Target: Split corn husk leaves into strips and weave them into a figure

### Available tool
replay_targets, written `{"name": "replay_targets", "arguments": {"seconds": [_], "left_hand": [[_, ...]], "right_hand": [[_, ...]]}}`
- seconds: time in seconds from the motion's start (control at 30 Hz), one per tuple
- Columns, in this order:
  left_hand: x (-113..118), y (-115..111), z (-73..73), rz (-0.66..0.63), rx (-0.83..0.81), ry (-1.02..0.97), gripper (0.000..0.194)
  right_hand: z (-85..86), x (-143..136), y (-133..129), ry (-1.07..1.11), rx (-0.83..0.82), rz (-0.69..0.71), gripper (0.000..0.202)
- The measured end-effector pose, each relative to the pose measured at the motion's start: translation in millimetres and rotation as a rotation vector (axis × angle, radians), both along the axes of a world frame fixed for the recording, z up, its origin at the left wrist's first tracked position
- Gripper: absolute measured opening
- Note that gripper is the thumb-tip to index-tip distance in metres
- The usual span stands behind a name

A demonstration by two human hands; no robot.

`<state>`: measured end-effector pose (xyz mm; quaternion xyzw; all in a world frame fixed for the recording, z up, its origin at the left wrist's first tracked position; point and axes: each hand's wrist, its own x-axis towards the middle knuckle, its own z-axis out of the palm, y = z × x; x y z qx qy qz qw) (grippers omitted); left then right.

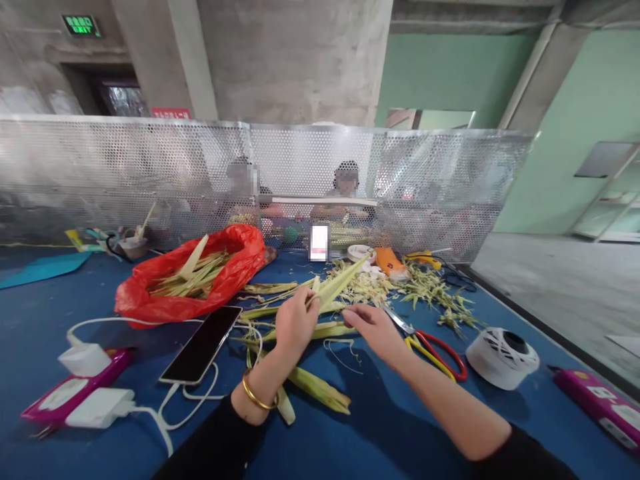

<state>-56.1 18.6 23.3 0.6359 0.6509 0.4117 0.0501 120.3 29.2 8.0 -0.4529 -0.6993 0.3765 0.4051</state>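
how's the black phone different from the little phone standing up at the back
The black phone lies flat on the blue table with a dark screen, near the left hand. The small phone stands upright by the mesh screen, its display lit white and pink. The black one has a white cable beside it; none shows at the other. Both sit among palm leaf strips.

Craft workshop: bare concrete walls (295,60), perforated metal divider (125,173), shared worktable (60,307).
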Motion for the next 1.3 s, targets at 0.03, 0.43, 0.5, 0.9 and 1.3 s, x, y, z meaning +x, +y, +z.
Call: {"name": "replay_targets", "arguments": {"seconds": [0.03,0.43,0.5,0.9,1.3], "left_hand": [[5.6,-2.2,-3.0,-0.026,-0.017,-0.039,0.013],[25.8,-11.1,-7.8,-0.394,-0.611,-0.909,0.028],[26.0,-14.1,-5.2,-0.403,-0.622,-0.815,0.024],[33.3,-12.5,-13.8,-0.296,-0.689,-1.05,0.02],[21.5,-1.9,-14.4,-0.059,-0.404,-1.12,0.017]], "right_hand": [[-1.4,-10.4,-0.2,0.129,-0.082,0.003,0.034],[-12.3,-6.5,0.1,0.453,-0.327,-0.083,0.023],[-13.5,-5.2,1.8,0.438,-0.321,-0.097,0.021],[-20.4,-0.9,11.3,0.19,-0.31,-0.034,0.012],[20.2,53.6,147.7,-0.69,0.144,-0.351,0.022]]}}
